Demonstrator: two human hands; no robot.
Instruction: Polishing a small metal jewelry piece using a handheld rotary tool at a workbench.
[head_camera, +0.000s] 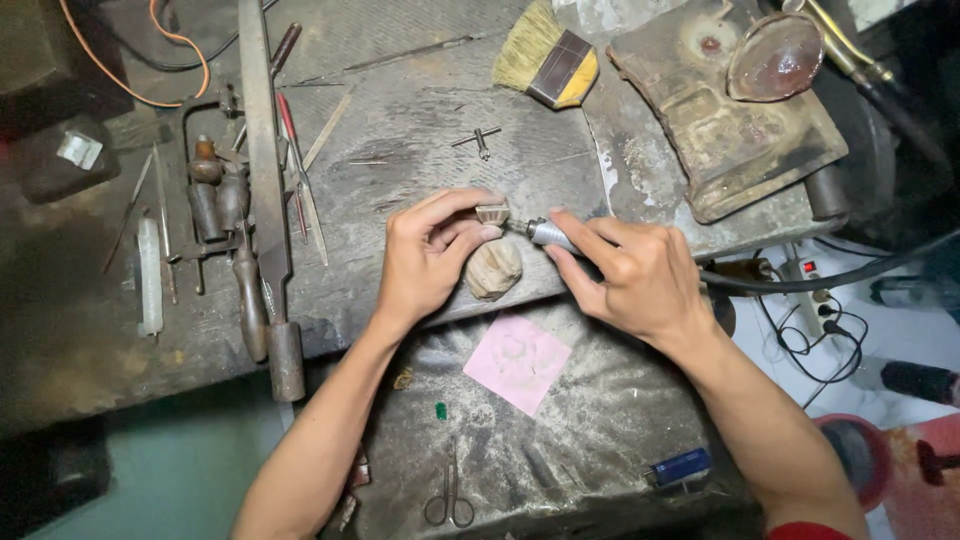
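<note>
Left hand (425, 262) pinches one small ring (492, 213) | right hand (630, 275) grips one rotary handpiece (550, 235)

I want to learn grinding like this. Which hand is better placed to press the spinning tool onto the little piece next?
Probably the right hand: its fingers already grip the rotary handpiece, tip aimed at the small ring-like piece. The left hand is busy pinching that piece.
</note>
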